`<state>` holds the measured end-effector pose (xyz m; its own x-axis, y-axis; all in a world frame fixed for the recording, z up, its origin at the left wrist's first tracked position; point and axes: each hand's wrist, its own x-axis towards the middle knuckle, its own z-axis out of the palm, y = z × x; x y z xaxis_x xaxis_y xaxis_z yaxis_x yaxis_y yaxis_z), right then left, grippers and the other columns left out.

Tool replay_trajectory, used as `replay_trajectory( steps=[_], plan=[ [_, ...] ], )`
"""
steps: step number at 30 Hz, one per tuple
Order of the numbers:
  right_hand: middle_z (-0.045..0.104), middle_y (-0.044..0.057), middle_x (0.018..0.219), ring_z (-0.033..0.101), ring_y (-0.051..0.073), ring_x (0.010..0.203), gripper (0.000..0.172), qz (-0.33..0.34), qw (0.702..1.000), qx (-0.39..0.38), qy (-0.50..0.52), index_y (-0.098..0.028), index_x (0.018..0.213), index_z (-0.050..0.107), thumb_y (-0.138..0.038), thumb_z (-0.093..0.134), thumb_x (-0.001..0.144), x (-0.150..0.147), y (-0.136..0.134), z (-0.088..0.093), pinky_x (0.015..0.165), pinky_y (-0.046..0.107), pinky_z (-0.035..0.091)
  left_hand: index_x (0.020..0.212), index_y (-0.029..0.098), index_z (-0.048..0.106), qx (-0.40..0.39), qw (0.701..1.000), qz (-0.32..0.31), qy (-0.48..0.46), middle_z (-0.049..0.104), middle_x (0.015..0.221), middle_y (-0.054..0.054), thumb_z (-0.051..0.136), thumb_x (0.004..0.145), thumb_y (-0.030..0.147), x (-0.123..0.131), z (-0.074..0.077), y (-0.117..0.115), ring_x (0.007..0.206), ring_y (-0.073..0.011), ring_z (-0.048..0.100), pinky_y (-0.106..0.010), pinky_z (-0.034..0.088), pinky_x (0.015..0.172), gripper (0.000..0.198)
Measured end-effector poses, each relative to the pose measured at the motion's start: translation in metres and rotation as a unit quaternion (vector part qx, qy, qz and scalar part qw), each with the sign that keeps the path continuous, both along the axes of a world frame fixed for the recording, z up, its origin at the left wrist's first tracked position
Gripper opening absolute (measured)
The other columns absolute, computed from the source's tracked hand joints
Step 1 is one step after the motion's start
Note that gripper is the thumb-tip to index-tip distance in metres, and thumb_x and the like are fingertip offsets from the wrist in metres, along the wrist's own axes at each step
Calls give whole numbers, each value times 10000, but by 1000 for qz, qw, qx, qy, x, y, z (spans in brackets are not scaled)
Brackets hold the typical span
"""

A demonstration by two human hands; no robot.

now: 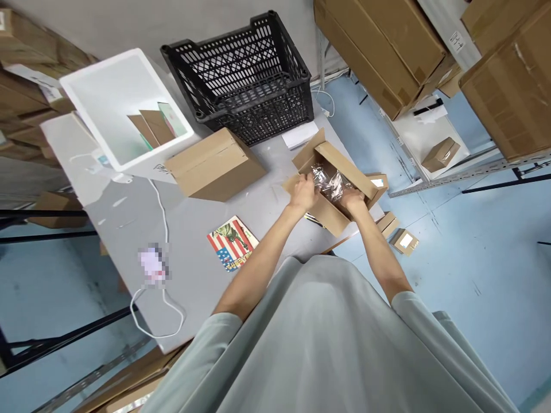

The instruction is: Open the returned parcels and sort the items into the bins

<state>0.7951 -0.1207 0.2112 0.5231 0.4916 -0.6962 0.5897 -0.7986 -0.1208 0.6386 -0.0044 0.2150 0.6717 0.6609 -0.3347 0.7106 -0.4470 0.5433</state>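
An open cardboard box (329,221) stands at the right end of the grey table, its flaps spread outward. Crinkled clear plastic wrap (334,184) shines inside it; what it covers, if anything, I cannot make out. My left hand (305,192) reaches over the near left flap with fingers curled onto the wrap's left end. At the opposite end, my right hand (352,198) grips the wrap from inside the box, its fingertips partly hidden. A comic-style book or card (232,242) with red and white stripes lies left of my left forearm.
Behind are a closed cardboard box (215,166), a black plastic crate (275,112) and a white bin (129,163) holding cardboard pieces. A phone-like blurred item (152,264) lies by a white cable. Small cartons (404,241) sit beyond the table's right edge; shelves hold large boxes (383,51).
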Motion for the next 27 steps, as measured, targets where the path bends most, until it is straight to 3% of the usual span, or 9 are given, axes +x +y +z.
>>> replay_trajectory(
  steps=[4,7,10,14,17,19,21,24,27],
  plan=[
    [671,321,1604,699,476,1440,764,-24,982,153,-105,-176,1807,457,-303,674,1085,15,-35,13,1196,610,551,1712,92,455,19,986,139,-95,568,1603,-340,796,961,288,-5,1,26,1377,-538,701,-636,523,1224,847],
    [681,302,1592,669,466,1446,711,-14,955,252,-154,-126,1777,486,-388,590,1124,47,-66,24,1242,626,504,1733,144,474,32,979,163,-121,546,1655,-307,806,945,263,-1,6,49,1342,-512,723,-627,518,1229,863],
    [727,288,1541,631,463,1476,642,16,946,275,-168,-76,1669,609,-447,510,1155,81,-89,31,1292,658,439,1593,194,674,35,989,97,-106,690,1518,-225,702,1001,231,5,13,62,1284,-462,752,-617,504,1241,594],
    [743,272,1531,657,431,1434,638,11,933,320,-162,-97,1505,749,-547,445,1171,106,-106,27,1290,627,460,1362,250,842,30,995,-22,-93,799,1354,-176,645,1043,257,5,20,56,1324,-451,726,-629,483,1262,375],
    [747,273,1485,740,373,1306,746,-68,906,388,-154,-104,1533,726,-645,347,1187,99,-104,13,1219,559,550,1266,268,879,17,991,-107,-75,797,1433,-170,743,1027,369,1,20,42,1572,-513,541,-767,244,1383,294],
    [696,273,1546,775,333,1246,827,-125,888,424,-129,-111,1662,608,-711,301,1183,86,-97,0,1130,513,619,1309,282,868,3,987,-152,-45,766,1526,-161,854,961,512,-3,18,38,1668,-557,403,-844,8,1384,418],
    [638,279,1621,771,318,1300,860,-144,883,437,-88,-117,1747,494,-733,301,1179,71,-88,-12,1123,489,630,1442,298,812,-15,982,-190,-9,712,1622,-161,969,829,613,-8,16,39,1701,-585,331,-861,-119,1349,707],
    [645,268,1650,677,332,1494,777,-115,907,403,-33,-110,1715,533,-654,369,1186,54,-81,-23,1264,518,545,1609,309,690,-39,970,-237,40,674,1672,-175,1068,662,632,-13,14,49,1715,-595,302,-881,-157,1314,1069],
    [687,218,1643,635,330,1556,640,-72,928,365,0,-127,1595,664,-545,428,1172,45,-92,-23,1337,518,479,1646,287,650,-36,964,-252,72,747,1559,-202,1068,653,651,-11,14,58,1698,-571,357,-878,-149,1312,1137]
  ],
)
